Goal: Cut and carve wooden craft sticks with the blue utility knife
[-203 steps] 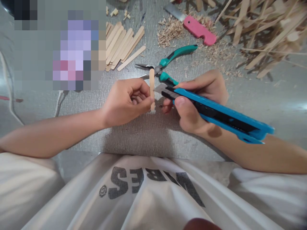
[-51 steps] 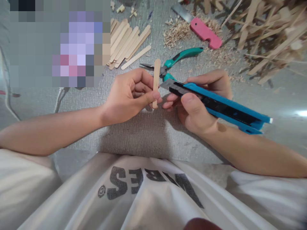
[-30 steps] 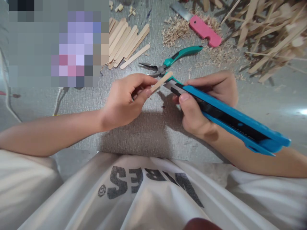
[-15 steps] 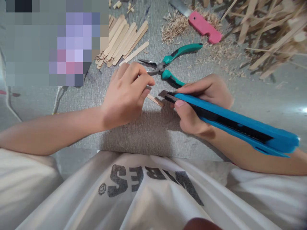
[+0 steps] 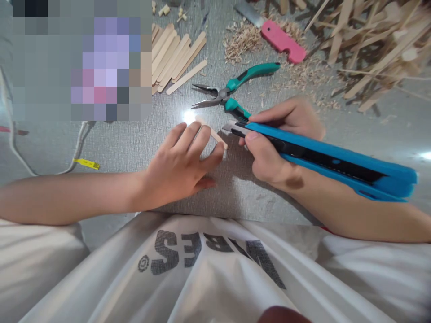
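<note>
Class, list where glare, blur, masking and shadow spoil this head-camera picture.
Head view: glare whitens the table beside the wooden stick; the right hand gripping the blue cutter is slightly motion-blurred; a pixel mosaic masks the upper left; shadow pools below the left hand.

Teal-handled pliers (image 5: 224, 93) lie on the grey textured surface (image 5: 134, 143), jaws parted toward 9 o'clock. At their 11 o'clock lies a row of flat wooden sticks (image 5: 175, 56); at 1 o'clock, a pink-handled blade (image 5: 283, 41) amid wood shavings (image 5: 240, 42); at 2 o'clock, a heap of offcuts (image 5: 370, 40). At 8 o'clock runs a white cable (image 5: 79, 146) with a yellow tag (image 5: 86, 163).
</note>
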Motion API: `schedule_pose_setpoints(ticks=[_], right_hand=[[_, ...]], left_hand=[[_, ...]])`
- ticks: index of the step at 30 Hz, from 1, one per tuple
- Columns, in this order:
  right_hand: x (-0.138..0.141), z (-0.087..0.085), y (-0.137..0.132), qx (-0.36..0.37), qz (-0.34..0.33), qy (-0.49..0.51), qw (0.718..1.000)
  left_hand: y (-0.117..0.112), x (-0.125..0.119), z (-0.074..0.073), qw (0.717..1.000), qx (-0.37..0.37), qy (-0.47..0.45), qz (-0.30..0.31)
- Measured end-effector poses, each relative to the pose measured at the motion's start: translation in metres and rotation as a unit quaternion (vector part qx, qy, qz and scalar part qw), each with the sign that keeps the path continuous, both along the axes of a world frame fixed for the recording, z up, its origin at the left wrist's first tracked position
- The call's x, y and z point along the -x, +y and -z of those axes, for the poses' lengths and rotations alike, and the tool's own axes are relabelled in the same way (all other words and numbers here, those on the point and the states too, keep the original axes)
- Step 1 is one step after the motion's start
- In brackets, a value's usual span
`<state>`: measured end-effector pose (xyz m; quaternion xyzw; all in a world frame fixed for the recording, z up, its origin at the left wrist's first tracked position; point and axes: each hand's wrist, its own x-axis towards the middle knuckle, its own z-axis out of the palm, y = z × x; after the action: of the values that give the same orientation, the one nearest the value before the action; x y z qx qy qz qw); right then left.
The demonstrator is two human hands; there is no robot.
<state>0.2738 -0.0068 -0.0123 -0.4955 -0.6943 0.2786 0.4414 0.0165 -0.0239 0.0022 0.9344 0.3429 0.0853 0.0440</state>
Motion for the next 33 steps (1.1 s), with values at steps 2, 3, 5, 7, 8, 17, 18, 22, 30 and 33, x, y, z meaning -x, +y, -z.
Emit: schedule_pose_setpoints(ticks=[2,3,5,7,8,17,18,22,30,33], right_hand=[[0.001,-0.006,0.005,-0.038,-0.003,0.010,0.999],[-0.001,-0.009,0.007,-0.034,-0.029,-0.018,0.999],[-0.006,-0.010,0.013,-0.044,-0.061,-0.079,0.994],[-0.012,-0.007,0.018,-0.079,-0.073,-0.103,0.989],[-0.013,-0.005,0.021,-0.091,-0.075,-0.108,0.987],[-0.010,-0.002,0.024,-0.122,-0.091,-0.105,0.983],[-0.010,-0.003,0.024,-0.115,-0.081,-0.111,0.984],[-0.009,0.000,0.026,-0.139,-0.091,-0.097,0.981],[-0.009,0.008,0.028,-0.159,-0.119,-0.082,0.977],[-0.008,0.009,0.029,-0.153,-0.126,-0.056,0.978]], left_hand=[[0.002,0.000,0.004,0.999,0.035,-0.024,-0.007],[0.002,0.000,0.006,0.998,0.054,-0.036,-0.010],[0.002,0.000,0.010,0.995,0.089,-0.048,-0.010],[0.003,-0.001,0.012,0.992,0.111,-0.050,-0.006],[0.004,-0.001,0.012,0.992,0.118,-0.049,-0.005],[0.006,0.000,0.013,0.991,0.127,-0.039,0.013],[0.006,0.000,0.013,0.991,0.126,-0.038,0.011],[0.005,-0.001,0.012,0.992,0.122,-0.041,0.004],[0.005,0.000,0.012,0.991,0.129,-0.039,0.015],[0.005,0.000,0.012,0.991,0.126,-0.046,0.016]])
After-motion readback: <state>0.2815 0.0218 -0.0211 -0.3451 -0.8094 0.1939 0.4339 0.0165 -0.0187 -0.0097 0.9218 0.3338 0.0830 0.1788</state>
